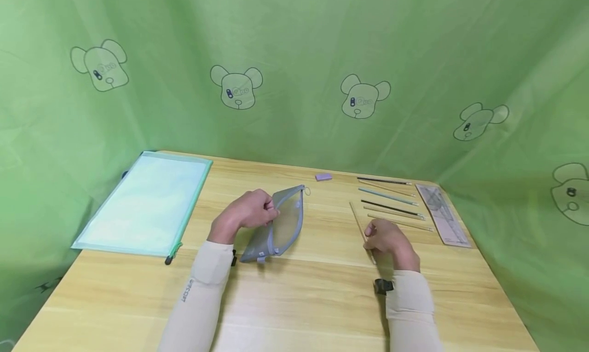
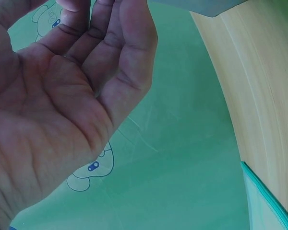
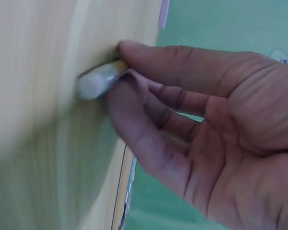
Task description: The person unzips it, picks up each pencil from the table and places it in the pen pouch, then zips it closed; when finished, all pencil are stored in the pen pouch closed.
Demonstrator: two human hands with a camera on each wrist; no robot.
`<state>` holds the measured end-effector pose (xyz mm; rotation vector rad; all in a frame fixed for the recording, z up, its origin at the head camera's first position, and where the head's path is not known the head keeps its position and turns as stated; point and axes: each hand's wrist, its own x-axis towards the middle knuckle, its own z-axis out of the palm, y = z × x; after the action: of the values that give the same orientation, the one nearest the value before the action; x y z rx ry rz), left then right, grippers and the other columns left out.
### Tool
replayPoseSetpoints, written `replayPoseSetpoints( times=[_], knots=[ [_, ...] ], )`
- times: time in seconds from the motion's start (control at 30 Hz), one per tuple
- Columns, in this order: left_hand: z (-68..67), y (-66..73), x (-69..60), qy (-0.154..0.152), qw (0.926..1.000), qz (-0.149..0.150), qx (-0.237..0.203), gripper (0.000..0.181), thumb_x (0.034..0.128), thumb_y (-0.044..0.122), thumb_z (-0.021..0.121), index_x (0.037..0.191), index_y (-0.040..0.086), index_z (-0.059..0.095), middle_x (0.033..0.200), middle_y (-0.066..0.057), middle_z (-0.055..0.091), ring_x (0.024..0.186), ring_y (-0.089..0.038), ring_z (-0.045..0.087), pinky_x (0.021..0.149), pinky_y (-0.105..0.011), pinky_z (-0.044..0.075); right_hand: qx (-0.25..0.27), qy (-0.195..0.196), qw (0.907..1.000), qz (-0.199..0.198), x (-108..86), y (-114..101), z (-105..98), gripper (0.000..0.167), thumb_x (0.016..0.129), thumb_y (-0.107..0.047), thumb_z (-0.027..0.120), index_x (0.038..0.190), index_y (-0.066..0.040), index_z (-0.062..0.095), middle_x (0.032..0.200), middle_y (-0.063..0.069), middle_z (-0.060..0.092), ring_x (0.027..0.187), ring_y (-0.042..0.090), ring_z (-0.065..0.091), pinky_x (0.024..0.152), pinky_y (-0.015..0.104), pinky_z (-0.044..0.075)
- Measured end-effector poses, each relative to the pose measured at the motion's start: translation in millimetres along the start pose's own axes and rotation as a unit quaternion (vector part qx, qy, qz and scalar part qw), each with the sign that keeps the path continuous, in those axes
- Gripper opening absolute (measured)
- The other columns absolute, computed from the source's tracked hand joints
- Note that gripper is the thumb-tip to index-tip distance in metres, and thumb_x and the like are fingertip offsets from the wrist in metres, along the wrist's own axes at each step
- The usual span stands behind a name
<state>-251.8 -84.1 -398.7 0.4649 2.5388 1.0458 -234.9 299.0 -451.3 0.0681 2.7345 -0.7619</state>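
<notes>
My left hand (image 1: 248, 210) pinches the near rim of a grey-blue mesh zip pouch (image 1: 262, 239), whose mouth gapes to the right. Only a corner of the pouch (image 2: 213, 7) shows in the left wrist view, and the fingertips are cut off there. With thumb and fingertips, my right hand (image 1: 386, 239) pinches a wooden pencil (image 1: 356, 214) low over the table. The white eraser end (image 3: 93, 85) of that pencil points out from the grip in the right wrist view.
Several pencils (image 1: 391, 194) lie in a row at the right, beside a clear packet of rulers (image 1: 443, 216). A purple eraser (image 1: 323, 177) lies at the back. Left of the pouch is a large zip folder (image 1: 147, 204) with green edging. Green fabric (image 1: 294, 127) hangs behind the table.
</notes>
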Motion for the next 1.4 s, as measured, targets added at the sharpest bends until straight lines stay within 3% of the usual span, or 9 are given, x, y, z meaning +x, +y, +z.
replayPoseSetpoints(
  times=[0.17,0.43,0.57,0.67,0.8,0.93,1.03,1.2,1.4],
  knots=[
    [0.5,-0.6,0.2,0.002,1.0000,0.000,0.000,0.043,0.1052,0.021,0.067,0.067,0.018,0.046,0.072,0.003,0.058,0.063,-0.011,0.044,0.059,-0.025,0.037,0.007,0.016,0.9997,-0.018,5.4,-11,12,0.024,0.085,0.001,0.079,0.104,0.003,0.064,0.097,0.015,0.068,0.081,0.022,0.065,0.071,0.032,0.054],
    [1.4,-1.1,0.3,0.008,1.0000,0.001,-0.005,0.043,0.1048,0.021,0.067,0.067,0.018,0.047,0.071,0.003,0.058,0.063,-0.011,0.044,0.059,-0.025,0.037,0.011,0.020,0.9997,-0.005,9.7,-17,21,0.024,0.084,-0.001,0.079,0.103,0.000,0.065,0.093,0.012,0.068,0.078,0.021,0.063,0.070,0.031,0.052],
    [2.1,-1.2,0.4,0.009,0.9999,0.001,-0.006,0.042,0.1049,0.021,0.067,0.068,0.018,0.048,0.072,0.003,0.059,0.063,-0.011,0.044,0.059,-0.026,0.037,0.060,0.014,0.9979,-0.018,9.1,-17,19,0.023,0.089,-0.004,0.078,0.107,0.001,0.065,0.095,0.011,0.068,0.084,0.021,0.064,0.074,0.030,0.053],
    [2.2,-0.9,0.6,0.009,0.9999,0.001,-0.008,0.042,0.1051,0.020,0.067,0.068,0.017,0.048,0.072,0.003,0.059,0.064,-0.011,0.045,0.059,-0.025,0.038,0.148,-0.005,0.9879,-0.044,6.9,-22,14,0.025,0.093,-0.004,0.076,0.113,0.005,0.062,0.096,0.008,0.066,0.085,0.018,0.065,0.076,0.030,0.058],
    [1.9,-0.8,0.4,0.010,0.9999,0.001,-0.008,0.040,0.1051,0.021,0.067,0.069,0.017,0.051,0.074,0.002,0.062,0.065,-0.011,0.047,0.060,-0.026,0.040,0.263,-0.043,0.9604,-0.080,-1.2,-37,6,0.030,0.096,-0.002,0.074,0.119,0.007,0.058,0.097,0.003,0.064,0.085,0.015,0.068,0.081,0.029,0.064],
    [2.5,-1.9,0.3,0.014,0.9999,0.000,-0.006,0.038,0.1050,0.021,0.067,0.071,0.016,0.052,0.076,0.000,0.067,0.066,-0.011,0.049,0.061,-0.026,0.040,0.314,-0.089,0.9380,-0.116,-9.9,-54,1,0.026,0.095,0.000,0.072,0.115,0.003,0.057,0.093,-0.002,0.064,0.085,0.011,0.068,0.084,0.029,0.063],
    [2.9,-2.4,0.7,0.016,0.9998,-0.002,-0.007,0.037,0.1051,0.021,0.067,0.071,0.016,0.053,0.077,0.000,0.067,0.066,-0.011,0.050,0.061,-0.026,0.041,0.323,-0.129,0.9272,-0.139,-13.7,-66,4,0.022,0.095,0.000,0.071,0.112,-0.002,0.058,0.091,-0.005,0.066,0.085,0.011,0.067,0.084,0.029,0.062],
    [3.2,-1.6,1.5,0.022,0.9997,0.000,-0.008,0.035,0.1048,0.021,0.067,0.073,0.015,0.054,0.080,-0.004,0.071,0.069,-0.013,0.059,0.060,-0.025,0.041,0.315,-0.178,0.9212,-0.143,-14.7,-80,14,0.023,0.091,0.000,0.071,0.111,-0.002,0.059,0.093,-0.002,0.066,0.084,0.011,0.066,0.080,0.026,0.061],
    [4.9,2.8,3.3,0.022,0.9996,0.016,-0.009,0.037,0.1037,0.019,0.067,0.070,0.016,0.051,0.077,-0.005,0.069,0.070,-0.014,0.062,0.061,-0.026,0.042,0.311,-0.177,0.9263,-0.118,-8.6,-87,25,0.025,0.091,0.001,0.072,0.113,0.003,0.059,0.093,0.000,0.065,0.085,0.013,0.067,0.080,0.025,0.062]
  ],
)
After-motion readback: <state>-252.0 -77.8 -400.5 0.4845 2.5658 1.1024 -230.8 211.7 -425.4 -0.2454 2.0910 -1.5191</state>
